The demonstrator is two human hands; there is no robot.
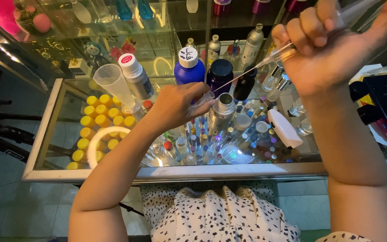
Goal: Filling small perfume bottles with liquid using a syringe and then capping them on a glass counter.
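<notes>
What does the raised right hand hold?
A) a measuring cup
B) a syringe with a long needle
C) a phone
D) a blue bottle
B: the right hand grips a clear syringe whose needle slants down to a small vial pinched in the left hand.

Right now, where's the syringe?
Head view, upper right: the syringe is gripped in the raised right hand, its long needle slanting down-left to the small clear vial held by the left hand, above the open silver bottle.
</notes>
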